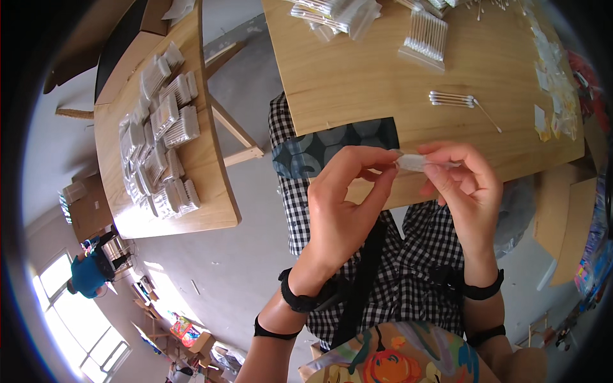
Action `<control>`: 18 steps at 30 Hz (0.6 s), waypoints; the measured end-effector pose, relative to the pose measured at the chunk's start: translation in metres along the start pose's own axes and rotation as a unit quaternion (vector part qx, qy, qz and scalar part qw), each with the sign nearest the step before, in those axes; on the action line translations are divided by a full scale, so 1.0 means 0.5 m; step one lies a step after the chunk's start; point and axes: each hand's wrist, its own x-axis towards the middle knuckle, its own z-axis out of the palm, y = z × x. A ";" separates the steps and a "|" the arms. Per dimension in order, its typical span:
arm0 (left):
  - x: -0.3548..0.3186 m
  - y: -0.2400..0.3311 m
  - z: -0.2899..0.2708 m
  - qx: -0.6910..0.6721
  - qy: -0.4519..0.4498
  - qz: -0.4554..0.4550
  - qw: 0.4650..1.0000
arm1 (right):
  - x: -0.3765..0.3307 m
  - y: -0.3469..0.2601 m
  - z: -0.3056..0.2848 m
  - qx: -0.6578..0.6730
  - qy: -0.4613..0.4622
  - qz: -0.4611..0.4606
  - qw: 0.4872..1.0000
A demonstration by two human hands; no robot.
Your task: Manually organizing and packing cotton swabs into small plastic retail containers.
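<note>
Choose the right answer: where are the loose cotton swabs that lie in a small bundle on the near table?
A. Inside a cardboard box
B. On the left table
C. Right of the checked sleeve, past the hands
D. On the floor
C: the swabs lie bare on the near table, beyond the left hand and right hand, which pinch a small clear packet.

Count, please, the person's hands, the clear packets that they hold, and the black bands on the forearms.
Hands, left hand and right hand: 2
clear packet, pinched by both: 1
black bands, two per forearm: 4
Total: 7
</note>
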 end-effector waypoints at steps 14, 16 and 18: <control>0.008 0.023 0.004 0.067 -0.079 0.110 0.989 | 0.000 0.014 -0.051 0.080 -0.022 0.119 0.989; 0.007 0.031 0.004 0.080 -0.083 0.102 0.988 | -0.002 0.019 -0.055 0.094 -0.026 0.130 0.987; 0.007 0.042 0.004 0.089 -0.087 0.099 0.987 | -0.005 0.019 -0.058 0.110 -0.035 0.126 0.985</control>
